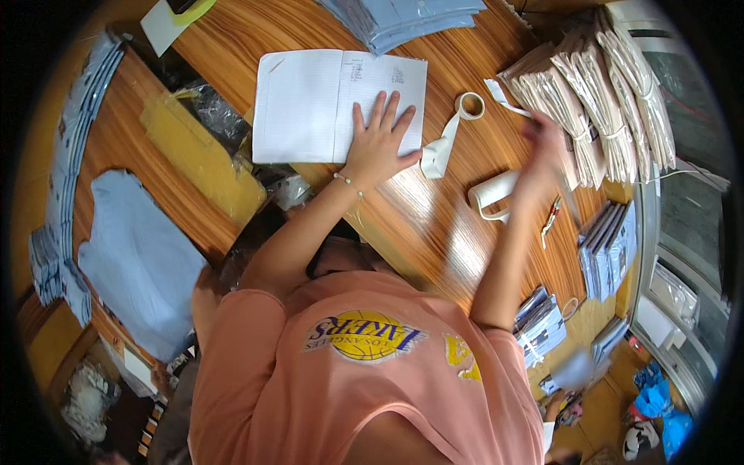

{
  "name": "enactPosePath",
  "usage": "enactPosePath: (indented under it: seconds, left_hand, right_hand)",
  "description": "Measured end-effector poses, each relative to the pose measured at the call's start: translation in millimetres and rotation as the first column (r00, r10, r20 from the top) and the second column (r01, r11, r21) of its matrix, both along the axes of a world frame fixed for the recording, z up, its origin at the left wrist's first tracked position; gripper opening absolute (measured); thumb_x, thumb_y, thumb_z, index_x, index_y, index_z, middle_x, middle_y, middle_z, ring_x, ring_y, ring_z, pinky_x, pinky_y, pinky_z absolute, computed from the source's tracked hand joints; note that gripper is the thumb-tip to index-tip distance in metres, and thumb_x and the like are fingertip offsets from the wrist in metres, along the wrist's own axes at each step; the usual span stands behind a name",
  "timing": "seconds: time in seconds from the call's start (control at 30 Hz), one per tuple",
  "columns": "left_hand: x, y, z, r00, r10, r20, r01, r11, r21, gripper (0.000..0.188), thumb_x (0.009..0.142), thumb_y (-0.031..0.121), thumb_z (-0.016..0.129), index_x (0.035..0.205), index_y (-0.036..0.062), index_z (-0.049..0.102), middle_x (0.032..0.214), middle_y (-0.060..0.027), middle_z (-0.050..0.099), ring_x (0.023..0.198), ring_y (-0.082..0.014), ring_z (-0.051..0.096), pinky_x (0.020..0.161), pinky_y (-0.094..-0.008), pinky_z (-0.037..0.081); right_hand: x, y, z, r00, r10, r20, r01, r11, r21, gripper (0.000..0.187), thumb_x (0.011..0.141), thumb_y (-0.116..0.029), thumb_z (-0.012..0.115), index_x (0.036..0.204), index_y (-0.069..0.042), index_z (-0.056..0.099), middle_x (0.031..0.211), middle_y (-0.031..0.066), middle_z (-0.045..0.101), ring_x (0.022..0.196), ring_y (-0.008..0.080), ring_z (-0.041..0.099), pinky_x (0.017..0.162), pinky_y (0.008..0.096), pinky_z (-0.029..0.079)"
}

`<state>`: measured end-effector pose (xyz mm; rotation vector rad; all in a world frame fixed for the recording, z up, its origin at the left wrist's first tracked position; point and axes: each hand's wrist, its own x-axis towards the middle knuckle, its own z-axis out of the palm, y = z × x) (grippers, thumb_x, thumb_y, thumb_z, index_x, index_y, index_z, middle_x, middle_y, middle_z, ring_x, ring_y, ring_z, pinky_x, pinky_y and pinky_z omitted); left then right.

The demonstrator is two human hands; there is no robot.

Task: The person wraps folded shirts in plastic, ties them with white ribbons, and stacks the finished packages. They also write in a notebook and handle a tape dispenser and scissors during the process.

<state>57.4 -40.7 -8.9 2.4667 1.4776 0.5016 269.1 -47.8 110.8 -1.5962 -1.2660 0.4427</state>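
My left hand (pixel 380 147) lies flat with fingers spread on the right page of an open notebook (pixel 298 108). That page carries a few lines of small writing near its top. My right hand (pixel 542 147), smeared by motion, is over the right side of the table. A narrow white strip (pixel 508 97) reaches toward its fingertips; whether they grip it is unclear. Between my hands lies a roll of white tape (pixel 470 106), its loose end (pixel 438 155) trailing toward my left thumb. A wider white roll (pixel 494 190) lies nearer me, left of my right forearm.
Bundles of tied, wrapped packs (pixel 585 101) stand at the far right. A pen (pixel 551 217) lies right of my forearm. Folded blue garments in clear bags (pixel 418 19) lie at the far edge. On the left, another person's arm (pixel 204 302) is beside a blue garment (pixel 139 256).
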Motion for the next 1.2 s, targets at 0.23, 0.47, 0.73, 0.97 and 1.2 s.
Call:
enactPosePath:
  seconds: [0.23,0.47,0.73,0.97,1.2]
  left_hand:
    - [-10.8,6.2,2.1,0.99,-0.04,0.134,0.063,0.984,-0.166,0.053,0.084,0.026,0.054,0.129,0.004,0.039,0.146,-0.0196,0.022,0.137,-0.0352,0.014,0.102,-0.0651,0.011]
    - [-47.1,32.3,13.2,0.969,-0.229,0.089,0.239,0.963,-0.128,0.046,0.08,0.028,0.059,0.118,0.0052,0.049,0.134,-0.0144,0.037,0.13,-0.0281,0.028,0.101,-0.0594,0.021]
    - [-55.0,38.1,6.2,0.947,-0.285,0.149,0.3,0.949,-0.097,0.048,0.078,0.037,0.062,0.114,0.007,0.053,0.126,-0.0145,0.045,0.127,-0.0276,0.033,0.101,-0.0599,0.022]
    - [-55.0,38.5,4.2,0.946,-0.28,0.166,0.298,0.95,-0.097,0.05,0.077,0.037,0.063,0.114,0.0047,0.052,0.124,-0.0142,0.046,0.126,-0.0275,0.034,0.102,-0.0601,0.021]
    - [-55.1,37.8,6.4,0.946,-0.264,0.189,0.29,0.949,-0.124,0.053,0.074,0.036,0.067,0.113,0.0045,0.053,0.128,-0.0133,0.043,0.128,-0.0252,0.033,0.103,-0.0589,0.02]
  right_hand:
    - [-104.8,74.6,-126.2,0.867,0.108,-0.486,-0.173,0.981,-0.091,0.011,0.082,-0.004,0.058,0.091,0.0,0.059,0.083,0.0058,0.063,0.075,0.0114,0.057,0.069,0.024,0.046]
    - [-112.1,72.6,-129.2,0.967,0.054,-0.25,-0.091,0.986,-0.14,0.007,0.077,-0.004,0.06,0.084,-0.001,0.058,0.077,0.0069,0.061,0.069,0.0124,0.057,0.06,0.0262,0.046]
    - [-114.2,73.4,-124.9,0.973,0.211,0.089,-0.202,0.974,-0.099,0.006,0.072,0.002,0.059,0.075,0.001,0.054,0.079,0.0095,0.059,0.073,0.0167,0.057,0.067,0.0269,0.046]
    - [-112.9,73.8,-129.0,0.978,0.197,0.075,-0.185,0.973,-0.138,0.008,0.07,0.0,0.061,0.075,0.002,0.055,0.079,0.011,0.06,0.071,0.0183,0.058,0.065,0.0269,0.047]
    - [-114.4,78.0,-126.3,0.96,0.242,0.141,-0.235,0.97,-0.061,0.009,0.064,0.0,0.062,0.069,-0.001,0.055,0.067,0.0113,0.056,0.063,0.0257,0.056,0.058,0.0337,0.046]
